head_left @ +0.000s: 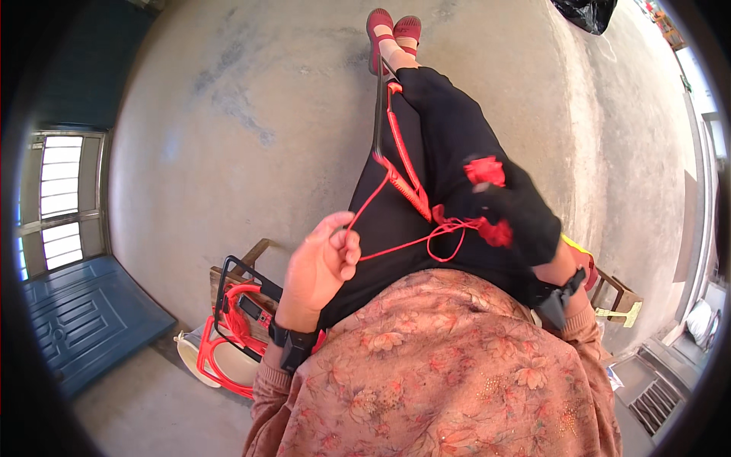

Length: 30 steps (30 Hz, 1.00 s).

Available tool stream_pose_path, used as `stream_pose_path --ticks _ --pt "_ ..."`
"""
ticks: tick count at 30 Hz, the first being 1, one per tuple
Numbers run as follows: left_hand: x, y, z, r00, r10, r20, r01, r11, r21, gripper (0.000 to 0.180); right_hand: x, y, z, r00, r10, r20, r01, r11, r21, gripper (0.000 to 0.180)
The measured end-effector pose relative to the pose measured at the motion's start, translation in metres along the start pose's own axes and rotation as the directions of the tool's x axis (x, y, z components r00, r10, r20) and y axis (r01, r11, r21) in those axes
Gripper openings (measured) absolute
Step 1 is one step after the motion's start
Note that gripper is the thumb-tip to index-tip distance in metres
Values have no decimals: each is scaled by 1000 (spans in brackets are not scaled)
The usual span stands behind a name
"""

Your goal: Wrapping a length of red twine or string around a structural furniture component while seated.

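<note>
A slim black frame lies along my thighs, with red cord wound tightly round part of it. My left hand is closed, pinching a strand of red cord that runs up to the frame's near corner. A second strand stretches from this hand across my lap to loose loops of the same cord. Those loops run into my right hand, which wears a black glove with red patches and is blurred by motion. Its fingers seem closed on the cord, though they are partly hidden.
At my left, a wooden seat bears another black frame, red-wrapped frames and a phone. A blue door panel is at far left. A black bag sits at upper right on the concrete floor.
</note>
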<state>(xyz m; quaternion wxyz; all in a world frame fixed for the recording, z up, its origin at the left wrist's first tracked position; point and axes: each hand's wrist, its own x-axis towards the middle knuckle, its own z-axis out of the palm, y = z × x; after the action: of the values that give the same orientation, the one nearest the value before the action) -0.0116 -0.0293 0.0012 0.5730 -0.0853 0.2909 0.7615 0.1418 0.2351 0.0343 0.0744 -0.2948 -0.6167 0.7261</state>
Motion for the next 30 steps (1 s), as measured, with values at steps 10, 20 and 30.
stream_pose_path --ticks 10,20,30 --pt "-48 -2 -11 985 -87 -151 171 645 745 17 43 37 66 932 -313 180 345 621 -704 32" --pt "5 22 47 861 303 408 -402 898 181 34 52 11 24 942 -315 -113 249 885 -394 30" --pt "104 -5 17 940 328 89 -274 574 772 34 70 9 69 990 -129 49 138 954 -266 37"
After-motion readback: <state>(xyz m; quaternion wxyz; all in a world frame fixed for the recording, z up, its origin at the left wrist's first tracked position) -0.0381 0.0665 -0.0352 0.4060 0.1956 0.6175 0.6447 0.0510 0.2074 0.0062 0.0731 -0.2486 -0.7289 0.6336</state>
